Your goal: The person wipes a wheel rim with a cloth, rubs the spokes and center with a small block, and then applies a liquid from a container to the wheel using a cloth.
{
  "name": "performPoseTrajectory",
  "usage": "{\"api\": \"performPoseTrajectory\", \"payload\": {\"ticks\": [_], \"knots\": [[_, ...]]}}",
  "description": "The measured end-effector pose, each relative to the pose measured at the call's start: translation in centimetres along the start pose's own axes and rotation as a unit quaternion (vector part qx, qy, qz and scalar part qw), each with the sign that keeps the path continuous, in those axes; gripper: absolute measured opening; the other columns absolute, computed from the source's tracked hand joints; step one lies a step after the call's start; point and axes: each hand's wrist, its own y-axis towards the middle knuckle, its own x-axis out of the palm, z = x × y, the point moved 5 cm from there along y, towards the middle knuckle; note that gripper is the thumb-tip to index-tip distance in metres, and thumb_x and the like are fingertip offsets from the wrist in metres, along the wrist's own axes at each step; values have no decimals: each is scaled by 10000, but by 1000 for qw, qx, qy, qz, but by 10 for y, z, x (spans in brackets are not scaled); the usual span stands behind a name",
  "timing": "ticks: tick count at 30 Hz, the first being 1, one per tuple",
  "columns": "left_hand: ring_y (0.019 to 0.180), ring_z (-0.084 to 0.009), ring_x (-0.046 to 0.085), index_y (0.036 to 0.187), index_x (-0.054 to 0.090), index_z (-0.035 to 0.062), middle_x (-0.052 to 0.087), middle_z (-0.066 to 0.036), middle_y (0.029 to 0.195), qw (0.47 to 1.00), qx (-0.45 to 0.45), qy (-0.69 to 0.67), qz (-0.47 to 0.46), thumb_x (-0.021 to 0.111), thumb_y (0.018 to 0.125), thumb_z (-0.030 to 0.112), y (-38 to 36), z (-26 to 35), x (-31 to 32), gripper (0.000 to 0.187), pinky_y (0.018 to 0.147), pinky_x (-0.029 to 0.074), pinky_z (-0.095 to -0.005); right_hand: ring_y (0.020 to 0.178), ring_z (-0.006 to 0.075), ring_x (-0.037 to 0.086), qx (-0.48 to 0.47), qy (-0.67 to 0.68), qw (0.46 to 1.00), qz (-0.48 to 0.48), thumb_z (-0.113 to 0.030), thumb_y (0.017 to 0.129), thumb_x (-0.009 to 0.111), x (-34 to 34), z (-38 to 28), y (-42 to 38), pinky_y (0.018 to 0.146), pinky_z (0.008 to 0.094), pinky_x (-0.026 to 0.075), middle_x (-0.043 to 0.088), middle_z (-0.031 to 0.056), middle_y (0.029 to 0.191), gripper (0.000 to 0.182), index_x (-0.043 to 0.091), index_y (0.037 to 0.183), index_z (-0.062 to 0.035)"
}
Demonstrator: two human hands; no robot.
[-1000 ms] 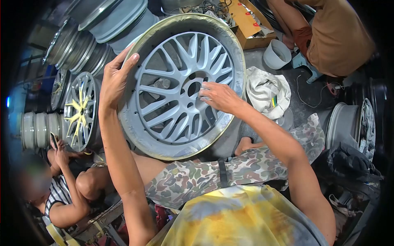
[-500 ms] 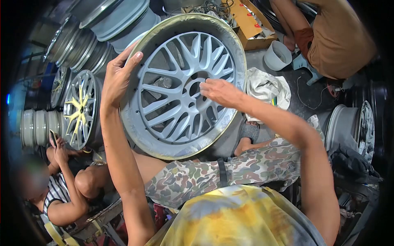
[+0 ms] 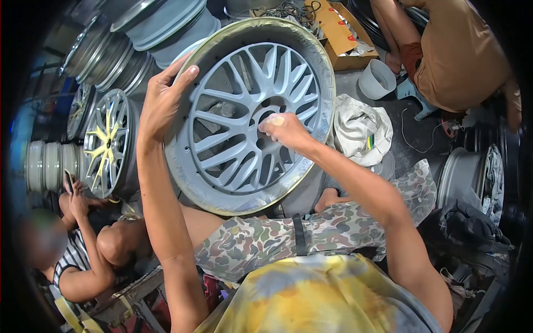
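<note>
A large grey alloy wheel rim (image 3: pixel 216 186) with many thin spokes stands tilted before me, its outer lip dull yellowish. My left hand (image 3: pixel 165 102) grips its upper left edge, thumb on the inner side and fingers behind the lip. At the hub, my right hand (image 3: pixel 286 132) is closed with curled fingers over the centre bore and bolt holes. A small pale yellowish patch shows at its fingers; I cannot tell what it holds. My legs, in camouflage trousers (image 3: pixel 250 238), lie just below the wheel.
More wheels, one with a yellow-spoked centre (image 3: pixel 105 145), stand at the left. A seated person (image 3: pixel 83 261) there holds a phone. At upper right are another person (image 3: pixel 461 55), a white bucket (image 3: pixel 377 79), a cardboard box (image 3: pixel 338 33) and a white cloth (image 3: pixel 361 125).
My right hand has shifted slightly left and down across the hub, and its fingers are more curled. My left hand keeps its hold and the wheel stays nearly in place.
</note>
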Motion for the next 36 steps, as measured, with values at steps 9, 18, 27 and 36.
{"api": "performPoseTrajectory", "payload": {"ticks": [9,18,27,36], "knots": [[1165,-132,586,1385,602,0,664,-76,1279,1000,2,-5,3,693,973,250,1,0,1,491,1049,413,-276,791,393,649,-373,-384,844,35,-119,861,680,-10,-7,-16,707,449,521,658,188,887,174,648,887,50],[1161,-135,594,1391,596,-1,667,-83,1278,1000,-6,2,4,691,975,250,1,0,6,496,1046,420,-280,680,77,580,73,281,955,67,-148,907,702,6,18,5,581,232,455,616,16,787,128,672,894,-25],[1173,-142,594,1385,602,0,669,-89,1278,1000,-11,-14,-9,690,973,238,3,1,9,485,1045,426,-283,681,194,658,-111,-16,984,140,-131,867,698,5,6,-12,606,293,498,679,59,780,152,704,970,-19],[1151,-164,614,1339,640,-4,686,-107,1261,1000,19,14,4,682,968,220,4,3,8,435,1042,444,-302,980,203,599,-461,-669,577,-85,-128,838,597,-29,-27,-3,878,319,519,571,52,992,145,673,945,-68]]}}
